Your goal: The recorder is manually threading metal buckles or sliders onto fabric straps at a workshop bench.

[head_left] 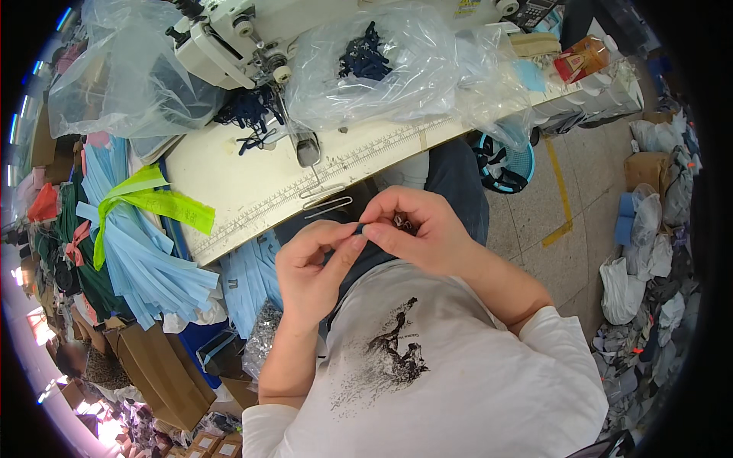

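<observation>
My left hand (pixel 311 263) and my right hand (pixel 418 230) meet in front of my body, just off the table's front edge. Thumb and forefinger of each pinch a small dark blue piece (pixel 360 228), perhaps fabric, mostly covered by the fingertips. Within the curled fingers of my right hand lie small dark, shiny bits (pixel 403 223) that I cannot make out. Close beyond my hands, a bent wire rack (pixel 328 204) juts from the table edge below a metal chute (pixel 308 149). A white sewing machine (pixel 217 53) stands behind, with a heap of navy straps (pixel 250 114) beside it.
More navy pieces (pixel 365 55) lie on a clear plastic bag (pixel 305 95) on the white table (pixel 221 191). Light blue strips (pixel 134 252) and a neon yellow strip (pixel 153 195) hang at left. A blue-rimmed basket (pixel 519 164) stands right; bags and scraps line the far right.
</observation>
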Action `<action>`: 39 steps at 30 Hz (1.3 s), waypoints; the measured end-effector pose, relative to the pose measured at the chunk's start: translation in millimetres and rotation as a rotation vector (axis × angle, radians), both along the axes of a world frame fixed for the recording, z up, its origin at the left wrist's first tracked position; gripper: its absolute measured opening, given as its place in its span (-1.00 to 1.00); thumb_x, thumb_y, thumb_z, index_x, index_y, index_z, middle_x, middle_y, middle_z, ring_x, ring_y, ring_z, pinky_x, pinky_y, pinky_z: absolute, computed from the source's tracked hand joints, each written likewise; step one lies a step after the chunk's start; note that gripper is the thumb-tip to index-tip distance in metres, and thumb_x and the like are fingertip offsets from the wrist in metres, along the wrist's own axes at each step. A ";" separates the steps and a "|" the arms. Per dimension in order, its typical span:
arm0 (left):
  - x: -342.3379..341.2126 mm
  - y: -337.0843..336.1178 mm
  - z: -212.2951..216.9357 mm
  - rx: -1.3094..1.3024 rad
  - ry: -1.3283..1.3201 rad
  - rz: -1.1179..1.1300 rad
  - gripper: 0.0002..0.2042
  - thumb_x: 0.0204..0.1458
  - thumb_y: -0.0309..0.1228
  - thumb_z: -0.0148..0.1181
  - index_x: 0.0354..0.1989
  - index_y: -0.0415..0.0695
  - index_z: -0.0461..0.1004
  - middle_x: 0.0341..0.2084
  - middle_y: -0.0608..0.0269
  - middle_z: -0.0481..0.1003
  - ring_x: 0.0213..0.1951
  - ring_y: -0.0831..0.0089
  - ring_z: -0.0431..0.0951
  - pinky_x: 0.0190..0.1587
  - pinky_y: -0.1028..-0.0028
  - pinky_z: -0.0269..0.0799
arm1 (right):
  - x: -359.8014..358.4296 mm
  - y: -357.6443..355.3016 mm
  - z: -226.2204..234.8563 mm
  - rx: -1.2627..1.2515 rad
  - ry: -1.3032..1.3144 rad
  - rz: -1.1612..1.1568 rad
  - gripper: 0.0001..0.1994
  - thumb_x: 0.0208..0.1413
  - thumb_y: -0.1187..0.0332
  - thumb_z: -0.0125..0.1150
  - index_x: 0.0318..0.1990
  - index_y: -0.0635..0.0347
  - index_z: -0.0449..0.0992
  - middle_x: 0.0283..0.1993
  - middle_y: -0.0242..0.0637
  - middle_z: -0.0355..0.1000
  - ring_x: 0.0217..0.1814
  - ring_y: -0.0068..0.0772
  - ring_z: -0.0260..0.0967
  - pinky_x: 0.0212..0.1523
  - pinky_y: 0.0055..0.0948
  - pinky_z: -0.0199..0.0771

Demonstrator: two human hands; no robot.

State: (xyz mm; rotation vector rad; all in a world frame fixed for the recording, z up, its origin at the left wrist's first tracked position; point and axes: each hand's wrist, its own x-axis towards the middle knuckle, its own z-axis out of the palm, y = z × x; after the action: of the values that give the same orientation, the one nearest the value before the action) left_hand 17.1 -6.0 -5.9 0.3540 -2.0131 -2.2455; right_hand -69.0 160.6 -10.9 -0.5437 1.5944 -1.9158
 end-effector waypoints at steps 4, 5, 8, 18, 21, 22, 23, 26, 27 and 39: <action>-0.7 3.5 3.4 -0.184 -0.017 0.066 -0.78 -0.07 -0.67 0.29 -0.21 -0.28 0.54 -0.38 0.27 0.52 -0.38 0.62 0.48 -0.33 0.65 0.37 | -4.5 2.3 0.5 0.029 -0.052 0.061 -0.91 0.10 0.47 0.23 -0.26 0.26 0.49 -0.44 -0.48 0.36 -0.45 -0.76 0.23 -0.46 -0.68 0.26; -0.6 2.7 2.3 -0.184 -0.017 0.067 -0.78 -0.07 -0.67 0.29 -0.21 -0.28 0.54 -0.38 0.27 0.52 -0.38 0.62 0.48 -0.33 0.65 0.37 | -6.7 3.4 1.3 0.029 -0.051 0.061 -0.91 0.10 0.47 0.23 -0.26 0.26 0.49 -0.44 -0.48 0.36 -0.45 -0.76 0.23 -0.46 -0.68 0.26; -0.9 0.4 -0.7 -0.457 0.084 0.059 -0.74 -0.12 -0.63 0.34 -0.20 -0.24 0.55 -0.41 0.23 0.54 -0.42 0.57 0.51 -0.35 0.61 0.40 | -12.0 5.1 6.4 0.111 0.040 0.120 -0.90 0.10 0.45 0.24 -0.26 0.26 0.49 -0.45 -0.48 0.36 -0.46 -0.76 0.23 -0.45 -0.68 0.26; 1.5 -3.1 -2.6 -0.469 0.043 -0.021 -0.75 -0.14 -0.72 0.32 -0.23 -0.32 0.53 -0.39 0.18 0.56 -0.38 0.55 0.52 -0.30 0.61 0.43 | -10.3 5.2 4.7 0.001 -0.002 0.089 -0.89 0.15 0.40 0.22 -0.28 0.26 0.51 -0.39 -0.45 0.43 -0.37 -0.73 0.31 -0.38 -0.67 0.32; 2.7 -1.9 -7.3 -0.237 0.096 -0.016 -0.77 -0.13 -0.76 0.29 -0.25 -0.34 0.52 -0.34 0.13 0.56 -0.36 0.50 0.55 -0.30 0.57 0.46 | -11.4 5.3 3.3 -0.074 -0.174 0.070 -0.90 0.17 0.40 0.20 -0.29 0.25 0.50 -0.44 -0.50 0.38 -0.46 -0.78 0.21 -0.48 -0.71 0.17; 2.8 -0.7 -7.5 -0.105 0.119 -0.003 -0.78 -0.12 -0.78 0.27 -0.26 -0.35 0.52 -0.32 0.10 0.56 -0.35 0.46 0.57 -0.30 0.55 0.48 | -12.2 5.0 2.4 -0.111 -0.262 0.069 -0.90 0.19 0.40 0.18 -0.30 0.23 0.48 -0.50 -0.53 0.32 -0.55 -0.83 0.11 -0.60 -0.74 0.03; 3.0 -0.1 -7.0 -0.105 0.119 -0.002 -0.78 -0.12 -0.78 0.27 -0.26 -0.35 0.52 -0.32 0.10 0.56 -0.35 0.46 0.57 -0.30 0.55 0.48 | -13.2 5.6 0.8 -0.111 -0.261 0.069 -0.90 0.19 0.40 0.18 -0.30 0.23 0.48 -0.50 -0.53 0.32 -0.55 -0.83 0.11 -0.60 -0.74 0.03; 3.5 1.4 -5.5 0.094 0.196 -0.046 -0.78 -0.10 -0.83 0.20 -0.25 -0.38 0.49 -0.29 0.01 0.53 -0.28 0.34 0.58 -0.25 0.47 0.53 | -14.2 7.0 -5.4 -0.191 -0.535 0.040 -0.88 0.24 0.35 0.11 -0.27 0.20 0.45 -0.57 -0.58 0.20 -0.63 -0.84 -0.02 -0.67 -0.73 -0.11; 4.0 1.6 -6.2 0.225 0.188 -0.040 -0.78 -0.09 -0.82 0.20 -0.24 -0.36 0.48 -0.30 -0.01 0.53 -0.29 0.31 0.59 -0.24 0.44 0.55 | -13.4 5.5 -6.5 -0.197 -0.555 0.016 -0.88 0.25 0.35 0.09 -0.27 0.20 0.43 -0.58 -0.60 0.16 -0.64 -0.83 -0.05 -0.69 -0.71 -0.13; -1.1 2.2 -13.8 0.499 0.300 -0.006 -0.77 0.03 -0.65 0.19 -0.12 -0.29 0.44 -0.36 -0.08 0.55 -0.39 0.31 0.58 -0.32 0.44 0.55 | -20.0 -8.1 21.0 -0.100 -0.304 -0.042 -0.82 0.25 0.28 0.11 -0.23 0.23 0.48 -0.54 -0.63 0.24 -0.57 -0.85 0.05 -0.59 -0.73 0.02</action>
State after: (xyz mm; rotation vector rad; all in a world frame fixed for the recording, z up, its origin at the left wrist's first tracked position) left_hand 16.0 -3.8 -19.8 0.0391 -1.3020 -2.5978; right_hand -89.1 152.5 10.1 -0.2443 1.3317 -2.0071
